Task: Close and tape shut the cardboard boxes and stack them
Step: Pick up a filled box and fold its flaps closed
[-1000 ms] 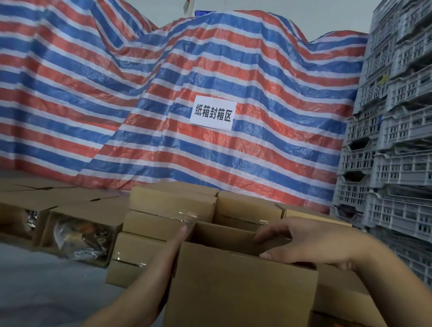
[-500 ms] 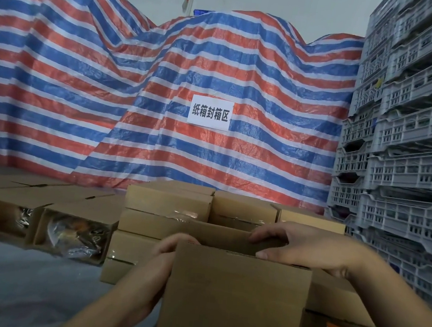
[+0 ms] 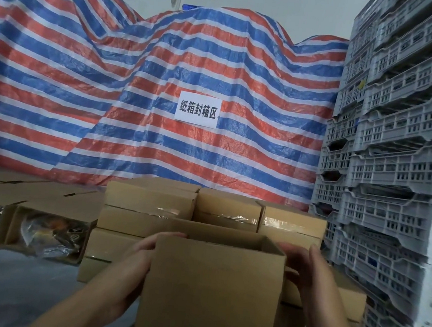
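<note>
Striped tarp (image 3: 219, 58) is hanging behind taped boxes (image 3: 150, 204); both hands, left (image 3: 131, 263) and right (image 3: 304, 274), are gripping the open box (image 3: 210, 292) nearest the camera by its sides, risking flaps springing up unless pressed flat before taping.

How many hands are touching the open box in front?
2. The left hand is on the left side of the box, fingers curled over its top edge. The right hand is on the right side. The box partly hides both hands.
</note>
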{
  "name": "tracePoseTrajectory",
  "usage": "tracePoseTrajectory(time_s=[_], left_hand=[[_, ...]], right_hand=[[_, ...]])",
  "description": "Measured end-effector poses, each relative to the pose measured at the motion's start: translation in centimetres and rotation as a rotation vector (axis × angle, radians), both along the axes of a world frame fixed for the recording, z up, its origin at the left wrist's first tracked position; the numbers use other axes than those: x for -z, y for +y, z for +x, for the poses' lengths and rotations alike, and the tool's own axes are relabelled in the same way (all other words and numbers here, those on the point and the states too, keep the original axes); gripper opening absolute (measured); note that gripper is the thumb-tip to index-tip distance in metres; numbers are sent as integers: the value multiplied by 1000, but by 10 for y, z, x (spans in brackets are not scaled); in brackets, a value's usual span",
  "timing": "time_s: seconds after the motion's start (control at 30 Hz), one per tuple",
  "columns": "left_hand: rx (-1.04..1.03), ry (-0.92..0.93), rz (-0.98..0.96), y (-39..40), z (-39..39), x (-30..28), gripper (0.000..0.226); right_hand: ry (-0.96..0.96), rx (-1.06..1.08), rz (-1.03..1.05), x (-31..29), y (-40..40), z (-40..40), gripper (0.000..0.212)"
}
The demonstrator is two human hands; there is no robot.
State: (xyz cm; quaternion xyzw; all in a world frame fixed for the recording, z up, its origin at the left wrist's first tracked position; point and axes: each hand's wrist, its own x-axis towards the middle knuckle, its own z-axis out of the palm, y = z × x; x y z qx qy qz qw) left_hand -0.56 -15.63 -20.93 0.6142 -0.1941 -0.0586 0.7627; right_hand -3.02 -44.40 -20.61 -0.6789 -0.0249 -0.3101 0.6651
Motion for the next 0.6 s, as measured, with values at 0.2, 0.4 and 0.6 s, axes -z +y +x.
tracePoseTrajectory(time_s=[0.2, 0.4, 0.6], left_hand=[[-16, -12, -37, -2, 0, 1, 36], [-9, -18, -47, -3, 0, 1, 36], [-13, -17, -23, -5, -2, 1, 22]], right_hand=[[-169, -13, -384, 12, 15, -12, 28], [-214, -119, -579, 24, 29, -24, 36], [-170, -199, -593, 18, 29, -24, 43]])
